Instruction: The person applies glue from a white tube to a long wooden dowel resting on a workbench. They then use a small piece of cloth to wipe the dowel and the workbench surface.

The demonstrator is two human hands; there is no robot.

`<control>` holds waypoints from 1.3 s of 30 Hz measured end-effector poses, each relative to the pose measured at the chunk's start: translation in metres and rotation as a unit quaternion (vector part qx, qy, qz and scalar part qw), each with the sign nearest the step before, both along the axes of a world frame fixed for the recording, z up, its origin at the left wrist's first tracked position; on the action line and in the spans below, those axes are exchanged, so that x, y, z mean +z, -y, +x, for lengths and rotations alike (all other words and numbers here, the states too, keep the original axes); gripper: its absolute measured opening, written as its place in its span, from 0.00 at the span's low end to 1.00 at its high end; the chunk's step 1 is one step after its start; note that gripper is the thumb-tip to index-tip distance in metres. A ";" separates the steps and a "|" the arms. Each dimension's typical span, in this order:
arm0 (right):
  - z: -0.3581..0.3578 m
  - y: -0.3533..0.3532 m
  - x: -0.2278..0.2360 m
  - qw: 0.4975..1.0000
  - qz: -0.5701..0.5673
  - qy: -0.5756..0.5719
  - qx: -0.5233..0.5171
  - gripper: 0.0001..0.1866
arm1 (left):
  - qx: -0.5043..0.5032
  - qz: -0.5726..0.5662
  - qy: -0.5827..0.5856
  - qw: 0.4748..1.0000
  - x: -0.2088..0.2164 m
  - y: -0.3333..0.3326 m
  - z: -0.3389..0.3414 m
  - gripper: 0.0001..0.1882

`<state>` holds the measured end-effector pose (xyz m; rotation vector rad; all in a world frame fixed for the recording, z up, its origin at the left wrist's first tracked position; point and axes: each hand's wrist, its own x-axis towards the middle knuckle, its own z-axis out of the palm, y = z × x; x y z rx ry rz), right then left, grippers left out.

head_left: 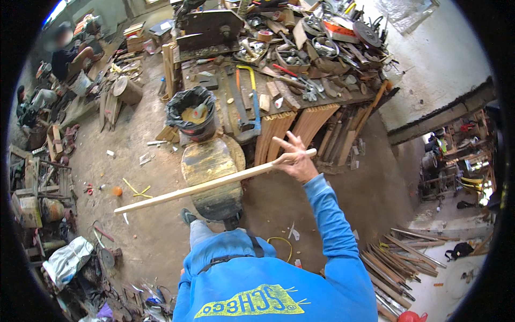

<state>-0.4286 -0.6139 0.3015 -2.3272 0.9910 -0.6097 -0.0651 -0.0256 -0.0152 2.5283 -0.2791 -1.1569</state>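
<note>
My right hand [296,161], at the end of the blue sleeve, pinches one end of a long pale wooden stick [214,184], with some fingers spread away from it. The stick slants down to the left, passing over a worn wooden block [206,158] in front of me, and its far end hangs over the floor. Whether it rests on the block I cannot tell. My left arm is mostly hidden beside my body, and that hand does not show.
Ahead stands a bench [236,115] heaped with tools, including a blue and yellow hacksaw [256,102]. A bucket lined with black plastic [196,115] stands beside it. Wooden strips [397,257] lie at the lower right. Another person [64,59] sits at the far left.
</note>
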 end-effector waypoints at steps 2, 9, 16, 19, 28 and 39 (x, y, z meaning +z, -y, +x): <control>0.021 -0.011 -0.002 0.999 -0.016 -0.011 0.032 0.06 | 0.006 0.001 0.003 1.000 0.001 -0.005 -0.004 0.25; -0.047 0.014 0.023 0.994 0.027 -0.043 -0.100 0.06 | 0.017 -0.017 0.004 1.000 -0.004 0.004 -0.005 0.26; 0.048 -0.026 0.007 0.998 -0.056 -0.030 0.003 0.06 | 0.013 -0.025 0.010 1.000 -0.006 0.006 0.000 0.26; 0.098 -0.080 0.012 0.995 -0.090 -0.047 0.019 0.20 | 0.001 -0.023 0.014 1.000 -0.005 0.010 0.003 0.27; 0.094 -0.137 0.001 0.974 -0.015 -0.139 -0.177 0.32 | 0.056 -0.033 0.021 0.998 0.003 0.008 -0.007 0.28; 0.103 -0.134 -0.009 0.964 -0.091 -0.171 -0.183 0.33 | 0.020 -0.058 0.025 0.998 -0.002 0.027 0.005 0.23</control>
